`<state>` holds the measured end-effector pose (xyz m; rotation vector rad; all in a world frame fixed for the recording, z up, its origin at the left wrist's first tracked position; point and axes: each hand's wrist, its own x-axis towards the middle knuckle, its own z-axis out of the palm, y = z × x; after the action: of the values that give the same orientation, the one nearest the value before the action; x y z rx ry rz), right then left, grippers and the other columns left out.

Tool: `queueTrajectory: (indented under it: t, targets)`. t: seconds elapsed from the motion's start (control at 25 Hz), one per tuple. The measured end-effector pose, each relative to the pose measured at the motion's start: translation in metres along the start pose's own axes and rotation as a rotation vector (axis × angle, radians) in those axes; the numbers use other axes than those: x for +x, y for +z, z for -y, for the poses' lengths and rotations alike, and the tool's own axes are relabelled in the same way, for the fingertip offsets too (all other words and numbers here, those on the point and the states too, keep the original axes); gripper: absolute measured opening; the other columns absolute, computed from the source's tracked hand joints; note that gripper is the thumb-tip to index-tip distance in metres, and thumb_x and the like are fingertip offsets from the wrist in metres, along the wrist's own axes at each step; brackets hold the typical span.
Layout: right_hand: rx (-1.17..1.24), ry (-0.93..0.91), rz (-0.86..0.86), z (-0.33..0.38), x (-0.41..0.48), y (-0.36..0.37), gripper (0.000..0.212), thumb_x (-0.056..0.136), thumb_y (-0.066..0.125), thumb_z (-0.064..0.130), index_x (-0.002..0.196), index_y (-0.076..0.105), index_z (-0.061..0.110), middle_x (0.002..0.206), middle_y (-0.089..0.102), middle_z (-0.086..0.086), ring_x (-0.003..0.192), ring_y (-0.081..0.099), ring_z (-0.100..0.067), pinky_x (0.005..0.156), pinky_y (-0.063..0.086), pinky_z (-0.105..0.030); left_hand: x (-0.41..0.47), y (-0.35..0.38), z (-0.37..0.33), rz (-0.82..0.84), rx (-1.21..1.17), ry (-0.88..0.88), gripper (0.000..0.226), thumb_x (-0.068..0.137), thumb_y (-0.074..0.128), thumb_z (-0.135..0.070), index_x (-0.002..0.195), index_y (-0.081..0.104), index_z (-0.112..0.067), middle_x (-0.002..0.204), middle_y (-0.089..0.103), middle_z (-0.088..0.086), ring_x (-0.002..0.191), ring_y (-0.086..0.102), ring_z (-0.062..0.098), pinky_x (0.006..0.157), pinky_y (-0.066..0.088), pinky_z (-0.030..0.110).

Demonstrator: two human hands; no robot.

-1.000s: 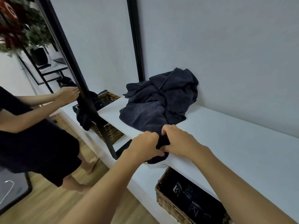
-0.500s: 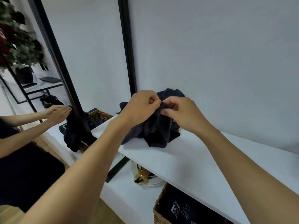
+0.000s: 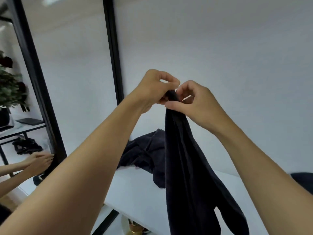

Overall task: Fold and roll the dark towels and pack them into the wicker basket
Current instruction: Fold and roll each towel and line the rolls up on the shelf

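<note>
A dark towel (image 3: 183, 158) hangs in the middle of the frame, lifted up in front of a plain pale wall (image 3: 220, 48). Its top edge is bunched into a narrow neck at centre frame. From there the cloth falls in long folds toward the lower right, widening as it drops, and its bottom runs past the lower edge of the picture.

Both hands hold that bunched top, close together and almost touching. The left hand (image 3: 152, 89), reaching in from the lower left, has its fingers curled and pinches the cloth between thumb and fingertips. The right hand (image 3: 194, 102), reaching in from the lower right, pinches just beside it. Its thumb lies across the front of the towel and its fingers arch over the top. Both bare forearms fill much of the lower frame.

Behind the hanging towel, slightly left of centre, a pile of dark towels (image 3: 145, 150) lies crumpled on a white shelf (image 3: 135, 192) against the wall. The held towel hangs in front of the pile's right side.

A black upright post (image 3: 113, 56) rises from the shelf's back edge to the top of the frame. Further left stands a tall mirror (image 3: 33, 82) with a black frame, leaning across the left side. In it appear a leafy plant (image 3: 8, 92) at mid left and a pair of reflected hands (image 3: 39, 161) at lower left.

At the bottom edge, below the shelf's front, part of a gold-coloured object (image 3: 133, 228) shows. It is too cut off to identify.
</note>
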<state>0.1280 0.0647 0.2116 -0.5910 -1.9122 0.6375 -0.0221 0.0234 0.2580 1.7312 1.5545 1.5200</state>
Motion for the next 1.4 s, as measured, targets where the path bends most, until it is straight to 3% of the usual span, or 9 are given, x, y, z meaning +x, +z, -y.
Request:
queueTrajectory:
  t: [0.2, 0.4, 0.52, 0.68, 0.8, 0.92, 1.04, 1.2, 1.4]
  targets:
    - [-0.118, 0.048, 0.041, -0.006, -0.006, -0.031, 0.006, 0.088, 0.066, 0.023, 0.091, 0.071, 0.021, 0.084, 0.072, 0.009, 0.075, 0.069, -0.008, 0.070, 0.053, -0.023, 0.011, 0.020, -0.002, 0.048, -0.057, -0.014, 0.014, 0.092, 0.065, -0.016, 0.091, 0.072, -0.003, 0.073, 0.061, 0.010, 0.061, 0.054, 0.018, 0.057, 0.049, 0.024]
    - [0.080, 0.172, 0.101, -0.008, -0.016, -0.047, 0.016, 0.092, 0.064, 0.022, 0.083, 0.070, 0.010, 0.076, 0.070, -0.004, 0.068, 0.069, -0.014, 0.063, 0.055, -0.028, 0.017, 0.032, -0.005, 0.101, -0.146, -0.008, 0.023, 0.092, 0.065, -0.023, 0.087, 0.073, -0.002, 0.065, 0.055, 0.007, 0.063, 0.054, 0.021, 0.068, 0.054, 0.031]
    - [-0.010, 0.173, 0.099, -0.009, -0.022, -0.037, 0.019, 0.083, 0.075, 0.028, 0.085, 0.065, 0.011, 0.078, 0.070, -0.003, 0.068, 0.071, -0.014, 0.058, 0.059, -0.027, 0.018, 0.044, -0.010, 0.082, -0.144, -0.011, 0.024, 0.092, 0.066, -0.022, 0.087, 0.072, 0.001, 0.065, 0.054, 0.007, 0.063, 0.050, 0.022, 0.064, 0.052, 0.030]
    - [-0.164, 0.176, -0.029, -0.019, -0.026, -0.024, 0.004, 0.083, 0.065, 0.015, 0.085, 0.063, 0.015, 0.076, 0.069, -0.002, 0.063, 0.070, -0.017, 0.060, 0.061, -0.035, 0.020, 0.054, -0.012, 0.014, -0.126, -0.013, 0.024, 0.091, 0.067, -0.020, 0.088, 0.073, 0.003, 0.072, 0.058, 0.008, 0.059, 0.049, 0.018, 0.054, 0.050, 0.021]
    - [-0.194, 0.187, -0.140, -0.027, -0.026, -0.024, 0.004, 0.083, 0.060, 0.016, 0.087, 0.059, 0.014, 0.079, 0.068, -0.004, 0.067, 0.068, -0.021, 0.064, 0.059, -0.036, 0.022, 0.050, -0.009, -0.023, -0.118, -0.023, 0.024, 0.092, 0.067, -0.021, 0.089, 0.073, 0.002, 0.073, 0.061, 0.006, 0.054, 0.050, 0.014, 0.054, 0.051, 0.020]
    - [-0.284, 0.242, -0.069, -0.038, -0.028, -0.023, 0.007, 0.083, 0.059, 0.016, 0.090, 0.057, 0.017, 0.083, 0.064, 0.000, 0.072, 0.062, -0.018, 0.059, 0.047, -0.027, 0.023, 0.047, -0.003, -0.047, -0.101, -0.037, 0.022, 0.092, 0.067, -0.020, 0.088, 0.073, 0.001, 0.072, 0.061, 0.005, 0.051, 0.049, 0.012, 0.053, 0.050, 0.019]
    - [-0.485, 0.321, 0.062, -0.064, -0.033, -0.030, 0.009, 0.083, 0.055, 0.012, 0.088, 0.058, 0.019, 0.085, 0.062, 0.002, 0.080, 0.061, -0.020, 0.065, 0.048, -0.029, 0.026, 0.036, 0.004, -0.136, -0.128, -0.062, 0.020, 0.092, 0.066, -0.018, 0.087, 0.072, 0.001, 0.066, 0.060, 0.000, 0.049, 0.046, 0.011, 0.051, 0.049, 0.019]
    - [-0.583, 0.422, 0.010, -0.103, -0.044, -0.064, 0.023, 0.083, 0.051, 0.007, 0.096, 0.064, 0.020, 0.102, 0.067, -0.001, 0.094, 0.063, -0.023, 0.086, 0.053, -0.041, 0.031, -0.001, 0.021, -0.315, -0.175, -0.121, 0.018, 0.092, 0.065, -0.016, 0.094, 0.071, 0.002, 0.064, 0.057, 0.000, 0.049, 0.044, 0.010, 0.056, 0.051, 0.021]
    - [-0.598, 0.398, -0.120, -0.118, -0.036, -0.092, 0.029, 0.092, 0.040, 0.004, 0.101, 0.065, 0.017, 0.096, 0.068, -0.005, 0.081, 0.065, -0.026, 0.080, 0.054, -0.039, 0.037, -0.028, 0.047, -0.395, -0.109, -0.164, 0.019, 0.092, 0.066, -0.019, 0.091, 0.072, -0.001, 0.077, 0.065, 0.006, 0.052, 0.048, 0.011, 0.057, 0.054, 0.020]
